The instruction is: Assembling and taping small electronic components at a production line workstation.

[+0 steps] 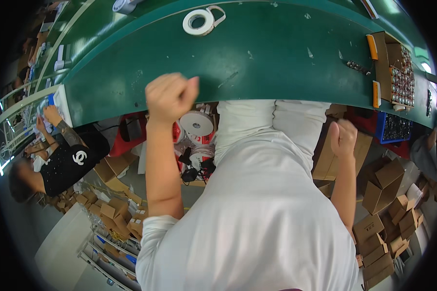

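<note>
My left hand (171,97) is raised over the near edge of the green table (277,53), curled into a fist with the thumb to the right. No object shows in it, and it is slightly blurred. Beyond it, a roll of white tape (194,22) lies on the tabletop with a loose end curling off to its right. My right hand (344,138) is also a closed fist, held beside my right thigh just short of the table edge. Nothing shows in that one either. Neither hand touches the table as far as I can see.
At the table's right end stands an open cardboard box (384,58) with rows of small round parts. A blue bin (394,128) of dark pieces sits below. White reels (196,123) are under the table. Cardboard boxes (383,186) pile behind; a co-worker (75,160) is at left.
</note>
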{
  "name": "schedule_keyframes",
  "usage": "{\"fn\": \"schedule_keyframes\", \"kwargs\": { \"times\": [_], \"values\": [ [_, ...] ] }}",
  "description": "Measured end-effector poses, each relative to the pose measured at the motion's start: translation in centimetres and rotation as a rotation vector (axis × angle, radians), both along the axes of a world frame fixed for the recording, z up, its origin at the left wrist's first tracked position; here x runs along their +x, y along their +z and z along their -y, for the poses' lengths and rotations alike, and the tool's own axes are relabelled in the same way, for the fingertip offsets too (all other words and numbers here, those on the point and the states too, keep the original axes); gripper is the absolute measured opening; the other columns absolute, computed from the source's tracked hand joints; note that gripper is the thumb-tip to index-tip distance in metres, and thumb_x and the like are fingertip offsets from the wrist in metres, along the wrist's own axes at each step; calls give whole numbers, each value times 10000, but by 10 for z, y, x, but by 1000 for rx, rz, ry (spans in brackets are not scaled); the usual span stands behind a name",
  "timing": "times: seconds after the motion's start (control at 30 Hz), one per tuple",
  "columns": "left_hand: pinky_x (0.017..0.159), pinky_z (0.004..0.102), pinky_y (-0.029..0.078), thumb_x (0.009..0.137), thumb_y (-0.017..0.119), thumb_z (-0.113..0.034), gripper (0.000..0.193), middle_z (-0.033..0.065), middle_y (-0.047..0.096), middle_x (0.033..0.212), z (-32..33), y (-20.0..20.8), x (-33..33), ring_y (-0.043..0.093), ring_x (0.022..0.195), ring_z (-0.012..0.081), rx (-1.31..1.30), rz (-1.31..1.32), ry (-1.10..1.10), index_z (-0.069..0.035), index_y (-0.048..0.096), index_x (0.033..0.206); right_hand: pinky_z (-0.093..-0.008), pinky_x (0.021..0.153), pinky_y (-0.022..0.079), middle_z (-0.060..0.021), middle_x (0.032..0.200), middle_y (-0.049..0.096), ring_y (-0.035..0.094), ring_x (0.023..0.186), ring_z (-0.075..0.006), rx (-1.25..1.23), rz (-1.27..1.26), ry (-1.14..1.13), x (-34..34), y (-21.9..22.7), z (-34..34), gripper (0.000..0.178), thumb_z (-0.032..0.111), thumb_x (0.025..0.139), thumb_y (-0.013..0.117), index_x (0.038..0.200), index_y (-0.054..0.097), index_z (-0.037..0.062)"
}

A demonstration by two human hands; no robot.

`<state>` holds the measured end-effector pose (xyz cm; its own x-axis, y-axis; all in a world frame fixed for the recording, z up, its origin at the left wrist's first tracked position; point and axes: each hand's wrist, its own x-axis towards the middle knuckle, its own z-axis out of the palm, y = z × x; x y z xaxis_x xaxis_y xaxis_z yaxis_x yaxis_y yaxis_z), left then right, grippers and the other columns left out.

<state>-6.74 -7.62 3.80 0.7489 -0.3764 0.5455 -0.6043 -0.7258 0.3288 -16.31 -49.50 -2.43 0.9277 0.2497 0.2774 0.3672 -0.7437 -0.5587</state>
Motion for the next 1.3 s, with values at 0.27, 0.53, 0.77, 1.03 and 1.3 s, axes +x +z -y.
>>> {"fn": "schedule_keyframes", "kwargs": {
  "times": [0.27,0.53,0.77,1.03,1.3],
  "values": [
    [404,356,313,906,594,-134,346,149,421,501,-133,-73,-213,386,398,252,120,-165,885,-25,484,596,-397,472,332,-172,546,436,431,470,-289,-137,-272,-942,-217,-76,54,396,204,965,508,652,491,-37],
    [428,363,309,918,594,-177,368,123,384,518,-9,-54,36,379,436,280,-112,-21,479,-31,453,611,-287,597,420,-47,720,529,498,635,-151,150,307,-1040,10,-17,91,272,261,930,609,835,542,16],
    [450,348,342,911,599,-298,418,87,454,502,11,-74,51,455,445,255,-133,-254,492,-43,478,603,-278,619,447,-31,747,567,538,664,-127,260,308,-1330,20,-23,122,199,224,903,631,910,585,31],
    [456,380,368,905,594,-321,417,87,499,517,16,-74,57,506,468,292,-94,-259,539,-54,488,604,-251,551,438,-72,697,603,556,580,-121,83,198,-714,71,56,34,125,114,854,681,841,623,4],
    [460,391,367,907,588,-314,412,104,504,526,14,-69,59,515,479,303,-128,-248,511,-49,487,608,-332,552,456,-132,644,605,593,565,-239,-38,43,-688,83,79,36,207,214,848,674,834,654,8]
  ]
}}
